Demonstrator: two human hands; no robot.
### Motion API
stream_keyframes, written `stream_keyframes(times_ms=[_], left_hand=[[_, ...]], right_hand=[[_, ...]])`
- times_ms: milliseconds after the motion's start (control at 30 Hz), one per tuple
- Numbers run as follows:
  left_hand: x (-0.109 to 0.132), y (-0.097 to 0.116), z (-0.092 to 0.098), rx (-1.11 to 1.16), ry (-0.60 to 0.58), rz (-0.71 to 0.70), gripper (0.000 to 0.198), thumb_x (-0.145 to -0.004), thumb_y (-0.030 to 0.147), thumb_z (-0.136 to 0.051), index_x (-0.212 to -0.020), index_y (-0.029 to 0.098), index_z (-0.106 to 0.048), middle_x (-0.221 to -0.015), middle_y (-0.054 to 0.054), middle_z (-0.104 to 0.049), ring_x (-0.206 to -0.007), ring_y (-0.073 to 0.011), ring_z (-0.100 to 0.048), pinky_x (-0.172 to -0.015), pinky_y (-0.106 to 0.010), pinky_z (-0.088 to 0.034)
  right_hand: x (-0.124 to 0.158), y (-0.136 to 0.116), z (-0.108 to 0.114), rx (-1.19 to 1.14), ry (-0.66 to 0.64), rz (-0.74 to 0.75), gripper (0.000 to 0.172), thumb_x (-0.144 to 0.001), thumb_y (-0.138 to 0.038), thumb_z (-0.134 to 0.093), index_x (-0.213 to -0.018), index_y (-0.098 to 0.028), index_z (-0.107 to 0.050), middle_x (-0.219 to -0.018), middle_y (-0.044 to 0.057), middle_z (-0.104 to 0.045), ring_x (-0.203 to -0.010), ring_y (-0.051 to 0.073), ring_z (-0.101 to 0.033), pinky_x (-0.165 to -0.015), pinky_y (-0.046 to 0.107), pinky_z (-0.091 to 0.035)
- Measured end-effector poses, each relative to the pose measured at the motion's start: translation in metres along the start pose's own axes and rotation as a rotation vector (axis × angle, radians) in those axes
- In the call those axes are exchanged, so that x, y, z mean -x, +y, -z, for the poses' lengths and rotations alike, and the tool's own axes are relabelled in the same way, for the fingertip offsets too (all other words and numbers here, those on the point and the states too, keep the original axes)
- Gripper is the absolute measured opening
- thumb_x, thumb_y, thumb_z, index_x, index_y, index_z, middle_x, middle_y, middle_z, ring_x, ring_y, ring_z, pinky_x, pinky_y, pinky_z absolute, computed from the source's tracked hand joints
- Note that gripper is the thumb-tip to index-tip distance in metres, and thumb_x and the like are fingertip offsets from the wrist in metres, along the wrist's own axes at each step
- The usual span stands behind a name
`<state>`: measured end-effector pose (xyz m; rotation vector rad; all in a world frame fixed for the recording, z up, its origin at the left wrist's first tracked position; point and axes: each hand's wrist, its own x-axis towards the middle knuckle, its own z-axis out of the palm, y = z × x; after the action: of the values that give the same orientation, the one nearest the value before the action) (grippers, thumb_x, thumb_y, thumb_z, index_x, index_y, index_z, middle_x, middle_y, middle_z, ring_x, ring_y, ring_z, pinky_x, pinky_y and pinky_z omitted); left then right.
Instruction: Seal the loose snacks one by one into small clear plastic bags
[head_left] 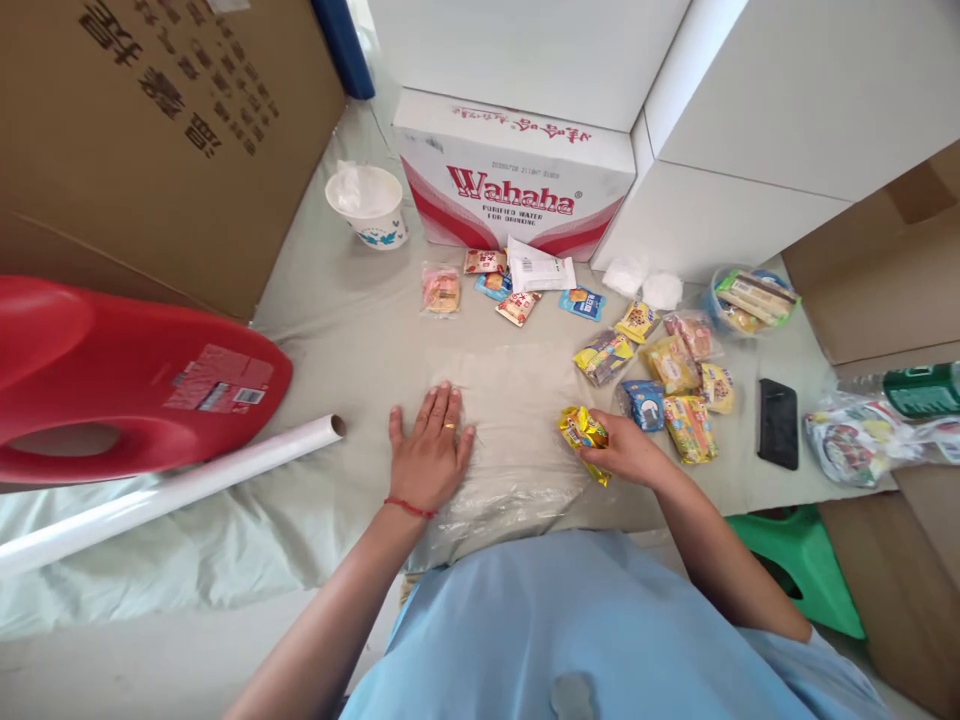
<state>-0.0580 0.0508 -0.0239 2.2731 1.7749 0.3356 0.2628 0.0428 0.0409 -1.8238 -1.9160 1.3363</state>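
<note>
My left hand (430, 452) lies flat, fingers stretched, on a clear plastic film (510, 430) spread over the cloth. In my right hand (626, 447) is a yellow snack packet (581, 428), gripped near the film's right side. Just right of that hand lie a blue snack packet (643, 404), an orange-yellow snack packet (690, 428) and a yellow-and-dark snack packet (604, 356), with several more around them. Beyond the film are a pink-and-yellow packet (441, 290), a white sachet (541, 272) and a blue sachet (582, 302).
A Wahaha water carton (517, 185) stands at the back beside a paper cup (367, 205). Left are a red plastic object (135, 370) and a white roll (187, 485). On the right lie a round tub (752, 300) of packets, a black phone (778, 423) and a green-labelled bottle (919, 390).
</note>
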Motion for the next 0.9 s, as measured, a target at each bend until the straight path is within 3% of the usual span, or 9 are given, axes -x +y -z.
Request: stream_keyframes(times_ms=[100,200,300,400,500,600,767,900], left_hand=[[-0.003,0.002,0.0,-0.014,-0.016,0.0,0.063,-0.107,0.042,-0.028,-0.166,0.022,-0.023,-0.169,-0.013,-0.031,-0.156,-0.0286,-0.033,-0.127,-0.064,0.002],[-0.003,0.003,0.0,-0.032,-0.032,0.004,0.063,-0.106,0.042,-0.029,-0.165,0.022,-0.025,-0.169,-0.013,-0.032,-0.156,-0.0286,-0.033,-0.127,-0.064,0.002],[-0.003,0.002,0.0,-0.044,-0.034,0.009,0.063,-0.106,0.043,-0.03,-0.165,0.021,-0.027,-0.168,-0.014,-0.033,-0.156,-0.0294,-0.034,-0.127,-0.065,0.0],[-0.001,0.002,0.0,-0.059,-0.027,0.01,0.062,-0.106,0.042,-0.03,-0.164,0.019,-0.031,-0.168,-0.015,-0.032,-0.156,-0.0284,-0.033,-0.127,-0.064,-0.001],[-0.001,0.002,-0.001,-0.071,-0.023,0.007,0.061,-0.106,0.041,-0.031,-0.163,0.019,-0.033,-0.168,-0.014,-0.032,-0.156,-0.0271,-0.033,-0.128,-0.063,-0.001],[0.0,0.002,-0.001,-0.069,-0.022,0.01,0.061,-0.106,0.042,-0.031,-0.163,0.019,-0.033,-0.168,-0.014,-0.032,-0.157,-0.0269,-0.032,-0.128,-0.062,-0.002],[-0.001,0.002,-0.001,-0.057,-0.012,0.016,0.061,-0.107,0.045,-0.029,-0.163,0.02,-0.033,-0.169,-0.014,-0.032,-0.157,-0.0268,-0.032,-0.128,-0.062,-0.001],[-0.001,0.002,-0.002,-0.062,-0.007,0.012,0.06,-0.107,0.045,-0.029,-0.162,0.019,-0.034,-0.169,-0.013,-0.032,-0.157,-0.0263,-0.032,-0.128,-0.061,0.0]], right_hand=[[0.005,-0.021,0.016,0.199,0.056,0.109,0.017,-0.085,-0.03,-0.064,-0.099,-0.02,-0.065,-0.084,0.002,-0.068,-0.077,0.02,-0.059,-0.069,0.029,-0.043],[-0.011,-0.052,0.015,0.423,0.052,0.339,0.025,-0.088,-0.02,-0.065,-0.113,-0.02,-0.067,-0.102,0.007,-0.073,-0.095,0.024,-0.061,-0.082,0.032,-0.044],[-0.038,-0.078,-0.008,0.675,0.021,0.495,0.025,-0.094,-0.017,-0.06,-0.118,-0.02,-0.066,-0.107,0.009,-0.073,-0.104,0.027,-0.059,-0.088,0.036,-0.042],[-0.058,-0.085,-0.039,0.842,0.06,0.551,0.026,-0.103,-0.019,-0.047,-0.122,-0.019,-0.065,-0.112,0.013,-0.071,-0.109,0.03,-0.056,-0.087,0.04,-0.042],[-0.061,-0.077,-0.058,0.85,0.073,0.58,0.037,-0.102,-0.021,-0.05,-0.138,-0.018,-0.057,-0.136,0.016,-0.064,-0.115,0.031,-0.054,-0.092,0.043,-0.043],[-0.052,-0.066,-0.058,0.784,0.061,0.59,0.059,-0.094,-0.024,-0.065,-0.15,-0.018,-0.048,-0.154,0.015,-0.051,-0.128,0.033,-0.049,-0.105,0.047,-0.041],[-0.047,-0.061,-0.044,0.667,0.012,0.592,0.079,-0.083,-0.035,-0.082,-0.152,-0.019,-0.048,-0.157,0.016,-0.047,-0.145,0.036,-0.036,-0.121,0.056,-0.028],[-0.049,-0.066,-0.037,0.623,0.026,0.631,0.072,-0.082,-0.039,-0.084,-0.145,-0.022,-0.055,-0.153,0.015,-0.05,-0.144,0.035,-0.037,-0.12,0.056,-0.029]])
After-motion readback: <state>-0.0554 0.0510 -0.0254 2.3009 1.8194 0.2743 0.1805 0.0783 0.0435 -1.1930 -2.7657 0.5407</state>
